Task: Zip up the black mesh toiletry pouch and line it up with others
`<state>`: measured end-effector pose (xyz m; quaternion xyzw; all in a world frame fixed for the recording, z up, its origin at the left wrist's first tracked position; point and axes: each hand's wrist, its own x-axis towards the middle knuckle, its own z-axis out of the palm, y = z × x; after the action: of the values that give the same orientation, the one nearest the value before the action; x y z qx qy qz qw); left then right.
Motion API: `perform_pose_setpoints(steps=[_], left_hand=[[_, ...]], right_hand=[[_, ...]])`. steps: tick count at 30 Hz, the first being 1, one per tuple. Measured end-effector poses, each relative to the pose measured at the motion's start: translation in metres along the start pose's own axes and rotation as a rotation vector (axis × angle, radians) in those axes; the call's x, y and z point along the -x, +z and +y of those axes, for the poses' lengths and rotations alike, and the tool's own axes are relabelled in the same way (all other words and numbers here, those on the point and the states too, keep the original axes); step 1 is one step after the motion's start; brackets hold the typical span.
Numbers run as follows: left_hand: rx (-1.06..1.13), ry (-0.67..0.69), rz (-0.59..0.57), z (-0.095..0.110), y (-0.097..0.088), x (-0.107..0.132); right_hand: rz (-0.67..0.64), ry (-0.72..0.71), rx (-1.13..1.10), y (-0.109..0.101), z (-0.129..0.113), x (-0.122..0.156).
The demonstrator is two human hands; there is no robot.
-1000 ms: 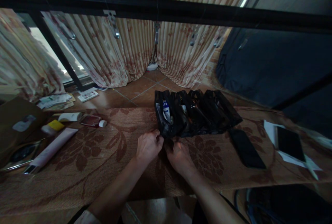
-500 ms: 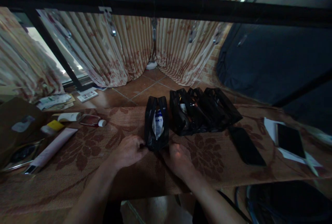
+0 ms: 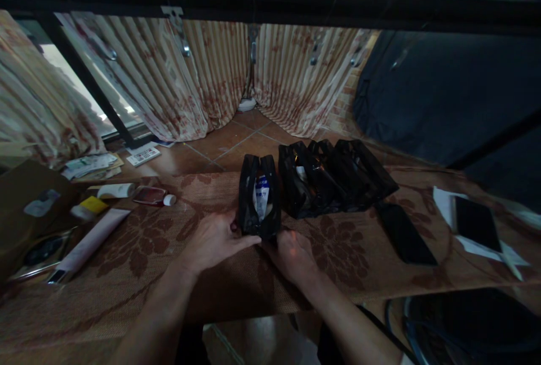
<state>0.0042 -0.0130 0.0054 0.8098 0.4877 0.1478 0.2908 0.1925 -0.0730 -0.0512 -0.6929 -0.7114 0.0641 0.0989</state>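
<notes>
Fingers now grip the separated pouch.

Two bare forearms are seen entering from 6 o'clock, each ending in a bare hand: the left hand toward 11 o'clock of the right hand. No rings, watch or gloves can be made out in the dim light. A small pale edge of sleeve is glimpsed at 5 o'clock, by the right arm's lower end.

Pink tube left — phone, perhaps, right.
</notes>
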Motion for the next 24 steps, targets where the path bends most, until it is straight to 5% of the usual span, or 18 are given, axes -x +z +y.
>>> perform_pose_setpoints(steps=[7, 24], left_hand=[[-0.120, 0.090, 0.034, -0.002, 0.005, -0.002], [-0.243, 0.119, 0.018, 0.000, 0.006, -0.001]], right_hand=[[0.092, -0.011, -0.022, 0.012, 0.003, 0.000], [0.067, 0.027, -0.050, 0.010, 0.004, -0.001]])
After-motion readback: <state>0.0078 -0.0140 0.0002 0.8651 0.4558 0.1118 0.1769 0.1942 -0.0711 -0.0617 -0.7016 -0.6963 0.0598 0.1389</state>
